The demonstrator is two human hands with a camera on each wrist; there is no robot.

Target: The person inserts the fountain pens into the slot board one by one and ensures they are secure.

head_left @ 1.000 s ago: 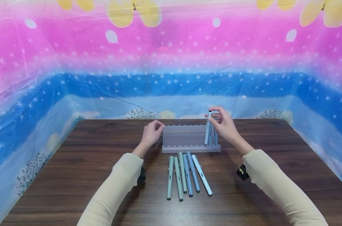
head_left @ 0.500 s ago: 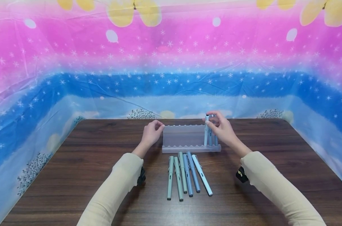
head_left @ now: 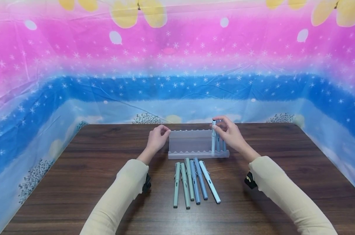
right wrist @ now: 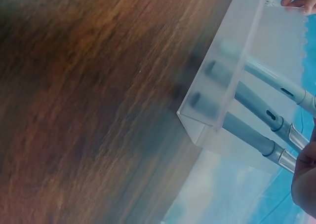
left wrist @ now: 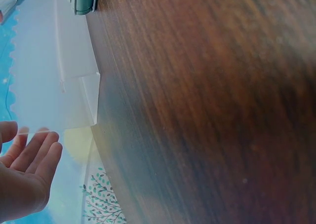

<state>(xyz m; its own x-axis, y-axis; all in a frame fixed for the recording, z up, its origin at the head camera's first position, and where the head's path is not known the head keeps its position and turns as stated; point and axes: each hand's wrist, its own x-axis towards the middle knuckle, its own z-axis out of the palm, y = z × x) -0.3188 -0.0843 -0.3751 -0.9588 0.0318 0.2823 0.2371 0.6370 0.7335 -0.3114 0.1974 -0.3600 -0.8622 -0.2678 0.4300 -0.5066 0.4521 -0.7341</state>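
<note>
A frosted rack with notched edges (head_left: 190, 142) stands near the table's back. At its left top corner my left hand (head_left: 158, 139) pinches the edge between thumb and fingers; the left wrist view shows this hand (left wrist: 32, 177) at the side panel. My right hand (head_left: 231, 132) holds a pale blue pen (head_left: 214, 138) near its top, its lower end in the rack. Two blue-grey pens (right wrist: 256, 108) (right wrist: 247, 132) stand to the right of it in the rack, partly behind the right hand.
Several pens lie on the wooden table (head_left: 107, 140) in front of the rack: green ones (head_left: 176, 184), blue ones (head_left: 200, 179) and a pale blue one (head_left: 210, 182) slanting at the right. A patterned cloth (head_left: 171, 85) surrounds the table's back and sides.
The right hand has moved slightly left and down with the pale blue pen, which now stands lower, its bottom end in the rack's front ledge. The left hand has stayed in place.
</note>
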